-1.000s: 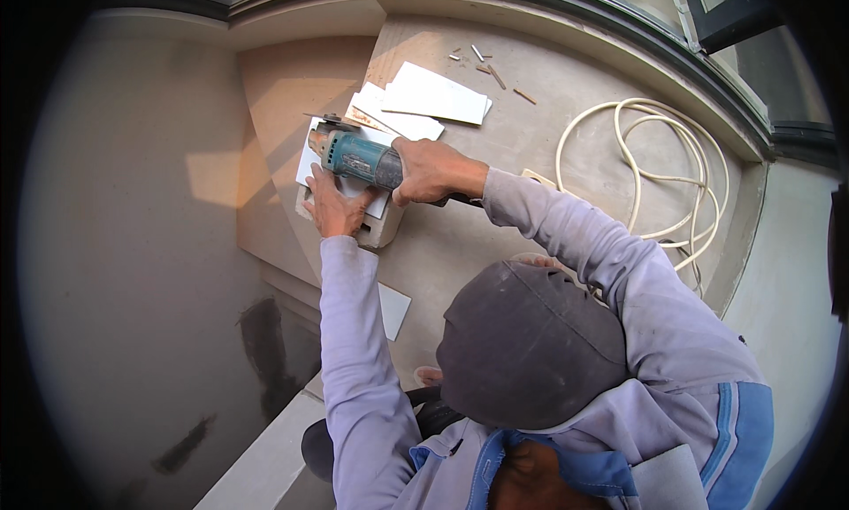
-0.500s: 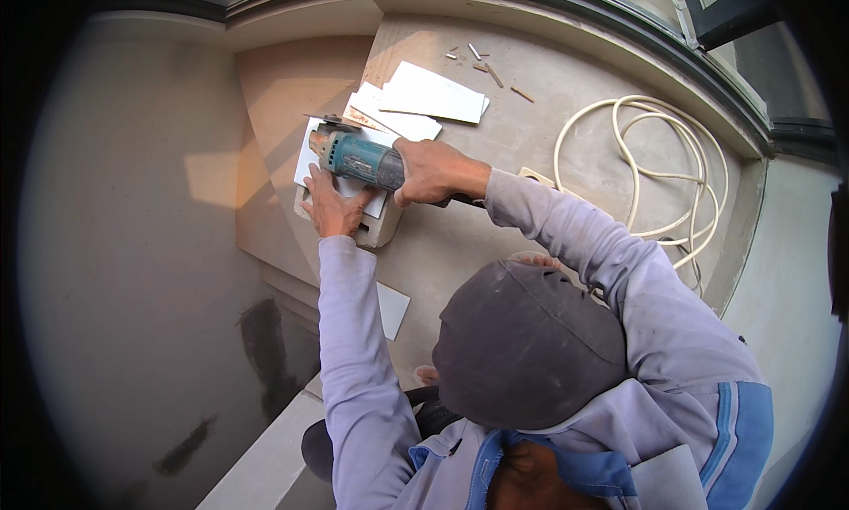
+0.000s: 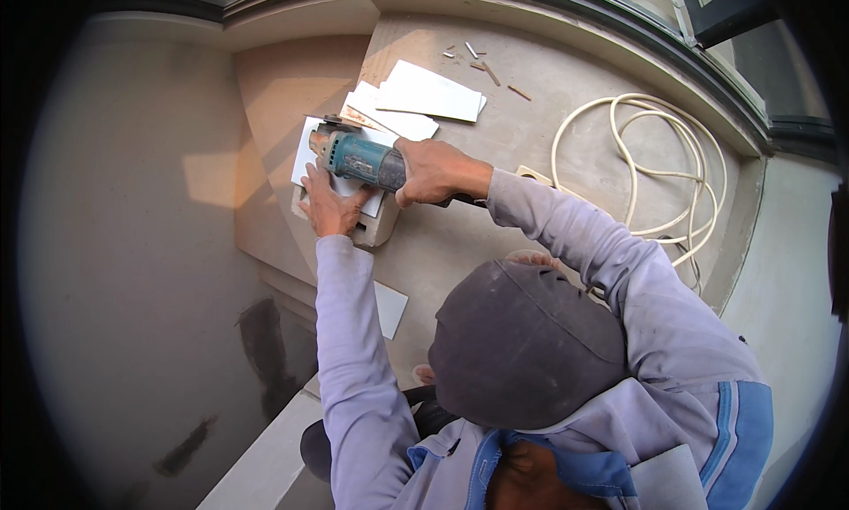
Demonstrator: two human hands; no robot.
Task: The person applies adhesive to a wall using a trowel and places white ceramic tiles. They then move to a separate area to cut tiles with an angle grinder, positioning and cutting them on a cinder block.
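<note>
My right hand point(image 3: 439, 171) is wrapped round the dark rear body of a teal angle grinder point(image 3: 358, 159), whose disc end points to the left. Beneath the grinder lies a white tile point(image 3: 303, 153) on a pale block point(image 3: 378, 230) with dark slots. With fingers spread, my left hand point(image 3: 331, 209) presses on the near part of this tile, its fingertips close to the grinder's head and its thumb apart. Where the disc meets the tile is too small to make out.
More white tiles point(image 3: 429, 92) lie overlapped just beyond the block, near several thin offcut strips point(image 3: 491, 73). A coiled cream cable point(image 3: 630, 156) lies to the right beside a power strip point(image 3: 531, 174). Another white tile point(image 3: 390, 310) is close to my left forearm. A window frame borders the far side.
</note>
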